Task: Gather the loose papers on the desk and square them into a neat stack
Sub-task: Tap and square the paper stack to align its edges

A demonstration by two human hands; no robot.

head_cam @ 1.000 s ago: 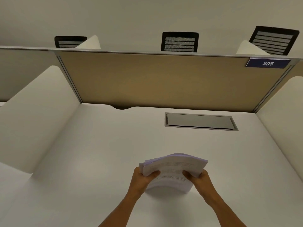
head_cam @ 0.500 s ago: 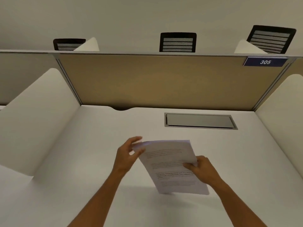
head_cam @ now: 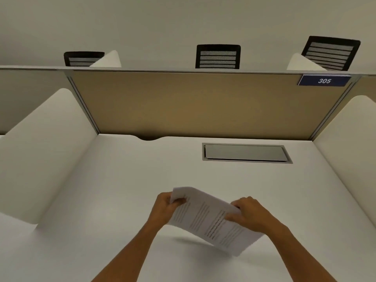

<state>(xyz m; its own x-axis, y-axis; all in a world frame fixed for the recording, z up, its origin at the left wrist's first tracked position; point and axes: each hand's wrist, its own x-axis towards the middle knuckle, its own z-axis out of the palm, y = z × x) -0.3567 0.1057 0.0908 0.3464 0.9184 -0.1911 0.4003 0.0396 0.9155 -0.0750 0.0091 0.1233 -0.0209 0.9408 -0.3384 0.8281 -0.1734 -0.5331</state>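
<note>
Papers (head_cam: 207, 218) lower centre, pinched by both your hands (head_cam: 164, 208) (head_cam: 249, 214), tilted above desk (head_cam: 122, 190); loosen and sheets slide out.

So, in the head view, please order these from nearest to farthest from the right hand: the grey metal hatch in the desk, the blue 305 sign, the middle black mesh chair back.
From the right hand:
1. Grey metal hatch, straight ahead, set in the desk.
2. Blue 305 sign, upper right on the divider.
3. Middle black mesh chair back, behind the divider.

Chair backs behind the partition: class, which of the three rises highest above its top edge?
The right-hand chair back, above the 305 sign. It stands taller and tilted; the middle and left ones sit lower.
</note>
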